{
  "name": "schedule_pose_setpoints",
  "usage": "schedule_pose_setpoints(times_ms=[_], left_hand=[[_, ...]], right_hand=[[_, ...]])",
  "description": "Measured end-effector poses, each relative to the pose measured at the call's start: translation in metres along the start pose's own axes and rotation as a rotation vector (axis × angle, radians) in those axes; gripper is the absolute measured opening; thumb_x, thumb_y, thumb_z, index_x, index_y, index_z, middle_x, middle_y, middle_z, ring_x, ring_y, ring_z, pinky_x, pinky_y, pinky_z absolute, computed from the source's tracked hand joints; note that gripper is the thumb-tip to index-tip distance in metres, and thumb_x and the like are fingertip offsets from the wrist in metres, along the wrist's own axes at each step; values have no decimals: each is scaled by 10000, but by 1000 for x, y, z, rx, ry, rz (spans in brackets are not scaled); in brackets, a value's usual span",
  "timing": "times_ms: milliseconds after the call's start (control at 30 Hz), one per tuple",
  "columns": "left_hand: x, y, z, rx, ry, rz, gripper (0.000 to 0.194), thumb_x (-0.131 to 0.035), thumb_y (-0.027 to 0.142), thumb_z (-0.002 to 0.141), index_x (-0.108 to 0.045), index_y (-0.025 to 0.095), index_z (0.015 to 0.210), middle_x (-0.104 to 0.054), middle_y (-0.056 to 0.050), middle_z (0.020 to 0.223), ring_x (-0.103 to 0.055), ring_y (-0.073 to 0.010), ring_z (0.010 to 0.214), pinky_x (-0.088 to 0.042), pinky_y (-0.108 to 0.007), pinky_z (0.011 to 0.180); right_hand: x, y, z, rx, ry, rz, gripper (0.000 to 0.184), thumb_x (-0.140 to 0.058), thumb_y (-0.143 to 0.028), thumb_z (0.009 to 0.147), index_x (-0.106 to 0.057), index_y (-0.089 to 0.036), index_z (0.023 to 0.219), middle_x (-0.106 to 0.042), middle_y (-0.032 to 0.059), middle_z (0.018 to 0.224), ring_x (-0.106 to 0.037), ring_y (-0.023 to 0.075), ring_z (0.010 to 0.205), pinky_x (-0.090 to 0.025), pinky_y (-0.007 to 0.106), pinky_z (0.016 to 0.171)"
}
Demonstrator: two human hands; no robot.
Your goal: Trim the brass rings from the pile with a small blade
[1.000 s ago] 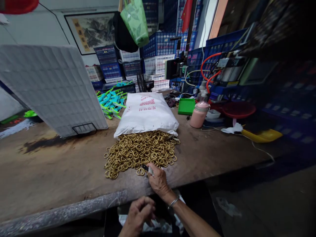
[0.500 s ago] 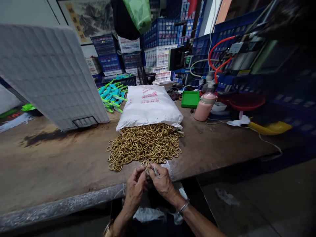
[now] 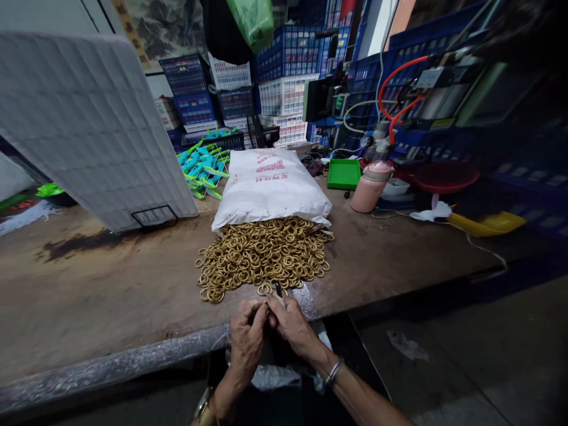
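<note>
Both my hands meet at the table's front edge, before a heap of gold-coloured rings [image 3: 261, 254]. My left hand [image 3: 247, 334] is closed in a pinch; a speck of gold shows at its fingertips, so it seems to hold one ring, mostly hidden by the fingers. In my right hand [image 3: 295, 328] is a small knife [image 3: 278, 289], its dark blade pointing up and away and its pale handle under the thumb. The two hands' fingertips nearly touch. The rings spill from under a white sack [image 3: 273, 189] with red print.
A tall grey-white padded panel [image 3: 97, 136] stands at the left. Behind it lie teal and green plastic pieces [image 3: 202, 168]. To the right are a green tray [image 3: 344, 174], a pink bottle [image 3: 370, 188] and a yellow scoop-like piece [image 3: 488, 223]. Stacked crates [image 3: 288, 53] fill the back.
The knife has swung so its dark blade now shows pointing upward. My hands have drawn slightly back from the ring heap, and the view has shifted a little.
</note>
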State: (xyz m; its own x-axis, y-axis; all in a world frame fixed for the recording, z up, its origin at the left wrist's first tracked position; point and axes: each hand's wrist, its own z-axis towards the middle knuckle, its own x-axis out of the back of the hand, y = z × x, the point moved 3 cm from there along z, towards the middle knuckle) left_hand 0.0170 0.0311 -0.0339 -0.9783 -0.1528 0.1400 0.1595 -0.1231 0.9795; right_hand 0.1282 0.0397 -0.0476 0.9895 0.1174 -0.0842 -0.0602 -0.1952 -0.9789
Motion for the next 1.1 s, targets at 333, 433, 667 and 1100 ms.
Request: schedule_pose_setpoints(times_ms=[333,433,667,1100], left_hand=[[-7,-17,-6,374,-251,-265,269,-542,422,758,-543,158,710,-488,47,540,-374,-49,393,-298,-167,384],[-6,-17,-7,438,-304,-323,273,-547,420,759,-510,159,691,-465,55,531,-361,-42,382,-309,-161,374],[-3,-5,-9,527,-305,-609,279,-616,412,706,-492,162,703,-514,34,608,-412,-48,424,-326,-167,381],[3,-8,-9,556,-271,-737,289,-639,384,696,-440,174,695,-517,30,589,-426,-59,423,-350,-183,387]], right_hand=[[4,-9,2,93,105,-193,226,-450,-301,774,-475,-171,591,-465,-47,514,-419,81,509,-336,193,503],[3,-11,2,94,108,-243,221,-430,-293,780,-487,-170,606,-498,-40,516,-447,89,508,-349,203,516],[-3,-13,2,111,61,-179,264,-434,-311,779,-478,-169,561,-503,-33,492,-456,88,488,-360,201,502],[-6,-4,5,61,16,-238,262,-367,-301,809,-455,-182,593,-515,-26,518,-459,89,482,-356,192,496]])
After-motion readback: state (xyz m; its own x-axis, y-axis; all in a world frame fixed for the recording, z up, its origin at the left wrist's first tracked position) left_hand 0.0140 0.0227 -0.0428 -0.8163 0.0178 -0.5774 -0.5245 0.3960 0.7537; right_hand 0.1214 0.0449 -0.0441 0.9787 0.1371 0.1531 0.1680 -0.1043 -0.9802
